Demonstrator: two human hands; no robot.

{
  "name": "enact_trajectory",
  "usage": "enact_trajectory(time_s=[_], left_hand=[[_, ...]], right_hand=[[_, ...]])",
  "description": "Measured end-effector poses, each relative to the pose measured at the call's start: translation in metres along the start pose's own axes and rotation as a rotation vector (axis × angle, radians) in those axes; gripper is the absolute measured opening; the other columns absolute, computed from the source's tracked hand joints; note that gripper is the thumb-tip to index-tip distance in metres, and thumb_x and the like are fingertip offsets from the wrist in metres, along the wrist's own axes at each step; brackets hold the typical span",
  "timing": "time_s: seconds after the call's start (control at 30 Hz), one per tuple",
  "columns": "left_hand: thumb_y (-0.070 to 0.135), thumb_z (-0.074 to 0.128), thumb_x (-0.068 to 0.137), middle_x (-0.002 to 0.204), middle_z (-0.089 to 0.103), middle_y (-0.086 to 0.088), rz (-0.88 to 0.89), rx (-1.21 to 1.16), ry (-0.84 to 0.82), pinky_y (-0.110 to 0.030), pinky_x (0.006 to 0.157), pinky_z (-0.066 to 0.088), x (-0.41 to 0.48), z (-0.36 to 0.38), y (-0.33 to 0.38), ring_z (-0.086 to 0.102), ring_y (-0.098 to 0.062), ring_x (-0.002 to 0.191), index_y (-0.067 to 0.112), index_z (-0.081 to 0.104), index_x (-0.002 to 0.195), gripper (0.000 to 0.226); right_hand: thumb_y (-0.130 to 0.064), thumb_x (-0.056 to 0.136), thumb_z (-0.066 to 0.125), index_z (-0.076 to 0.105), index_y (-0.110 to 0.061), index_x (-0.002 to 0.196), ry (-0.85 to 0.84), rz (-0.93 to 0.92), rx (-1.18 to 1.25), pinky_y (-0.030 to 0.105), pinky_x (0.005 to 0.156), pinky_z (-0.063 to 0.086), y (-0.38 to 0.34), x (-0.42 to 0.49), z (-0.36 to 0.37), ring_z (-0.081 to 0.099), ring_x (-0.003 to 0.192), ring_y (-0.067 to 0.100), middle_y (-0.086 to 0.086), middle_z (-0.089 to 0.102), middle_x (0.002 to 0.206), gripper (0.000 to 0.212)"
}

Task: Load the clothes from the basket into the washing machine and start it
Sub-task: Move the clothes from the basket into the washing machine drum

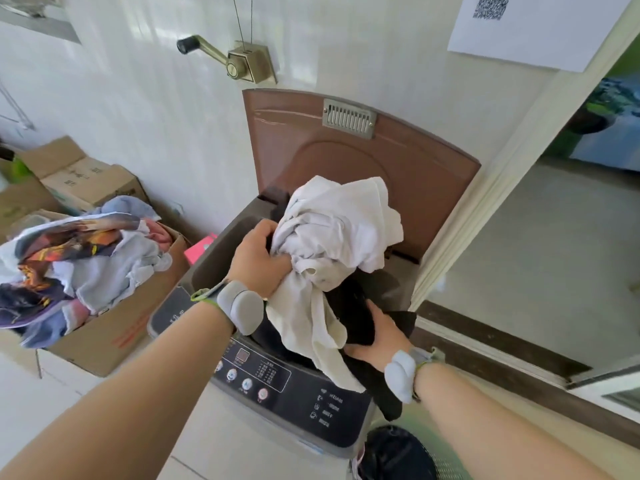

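- White garment point(339, 230) — bunched over the washing machine point(298, 393) opening; left hand point(258, 259) fingers clenched in its folds.
- Black garment point(358, 317) — draped across the front rim; right hand point(379, 336) fingers curl round it, gripping.
- Handling: best pushed down together, trailing ends tucked inside the tub.

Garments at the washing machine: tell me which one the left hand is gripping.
The white garment, bunched up highest: the left hand grips it. The black garment sits lower at the front, held by the right hand.
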State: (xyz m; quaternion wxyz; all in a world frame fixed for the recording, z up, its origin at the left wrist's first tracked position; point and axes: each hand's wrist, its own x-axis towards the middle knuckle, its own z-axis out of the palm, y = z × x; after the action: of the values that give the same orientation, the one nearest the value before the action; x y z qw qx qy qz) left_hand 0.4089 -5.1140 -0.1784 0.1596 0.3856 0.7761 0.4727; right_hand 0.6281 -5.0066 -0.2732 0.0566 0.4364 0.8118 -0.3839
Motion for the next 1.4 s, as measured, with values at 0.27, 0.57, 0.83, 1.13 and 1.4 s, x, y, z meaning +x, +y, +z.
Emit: enact_trajectory(time_s=[0.27, 0.57, 0.83, 1.13, 1.4], left_hand=[[0.015, 0.066, 0.075, 0.080, 0.053, 0.013, 0.075, 0.152, 0.111, -0.014, 0.059, 0.034, 0.026, -0.058, -0.010, 0.050, -0.001, 0.071, 0.031, 0.046, 0.087, 0.028], [0.023, 0.063, 0.070, 0.072, 0.053, 0.015, 0.047, 0.087, 0.119, -0.010, 0.056, 0.038, 0.034, -0.077, -0.027, 0.049, 0.012, 0.062, 0.043, 0.045, 0.076, 0.028], [0.025, 0.063, 0.076, 0.111, 0.058, -0.014, -0.173, 0.319, -0.232, -0.040, 0.089, 0.045, 0.011, 0.021, -0.091, 0.055, -0.033, 0.106, 0.019, 0.054, 0.108, 0.034], [0.024, 0.059, 0.087, 0.143, 0.041, -0.007, -0.254, 0.441, -0.389, -0.031, 0.099, 0.036, -0.019, 0.071, -0.116, 0.046, -0.026, 0.125, 0.021, 0.041, 0.136, 0.053], [0.021, 0.055, 0.089, 0.136, 0.048, 0.000, 0.043, 0.234, -0.384, -0.024, 0.093, 0.037, -0.060, 0.149, -0.034, 0.050, -0.018, 0.117, 0.024, 0.043, 0.135, 0.047]], right_hand=[[-0.029, 0.086, 0.056, 0.045, -0.021, 0.130, 0.087, 0.047, -0.074, 0.028, 0.089, 0.044, -0.013, 0.046, 0.020, 0.054, 0.119, 0.028, 0.005, 0.053, 0.132, 0.047], [-0.023, 0.096, 0.051, 0.050, -0.004, 0.132, -0.109, 0.120, -0.195, 0.032, 0.097, 0.041, -0.021, 0.062, 0.039, 0.051, 0.124, 0.032, 0.016, 0.053, 0.135, 0.041], [-0.019, 0.097, 0.047, 0.059, -0.010, 0.109, 0.095, 0.087, 0.296, 0.031, 0.078, 0.038, -0.046, 0.075, 0.000, 0.058, 0.095, 0.028, 0.008, 0.061, 0.103, 0.019], [-0.018, 0.097, 0.045, 0.038, -0.026, 0.144, 0.155, 0.096, 0.332, 0.026, 0.096, 0.037, 0.016, 0.044, 0.014, 0.048, 0.130, 0.020, 0.000, 0.047, 0.145, 0.048], [-0.017, 0.093, 0.054, 0.045, -0.024, 0.138, 0.377, -0.082, 0.286, 0.034, 0.110, 0.037, 0.083, -0.018, 0.004, 0.045, 0.130, 0.013, -0.004, 0.048, 0.141, 0.046]])
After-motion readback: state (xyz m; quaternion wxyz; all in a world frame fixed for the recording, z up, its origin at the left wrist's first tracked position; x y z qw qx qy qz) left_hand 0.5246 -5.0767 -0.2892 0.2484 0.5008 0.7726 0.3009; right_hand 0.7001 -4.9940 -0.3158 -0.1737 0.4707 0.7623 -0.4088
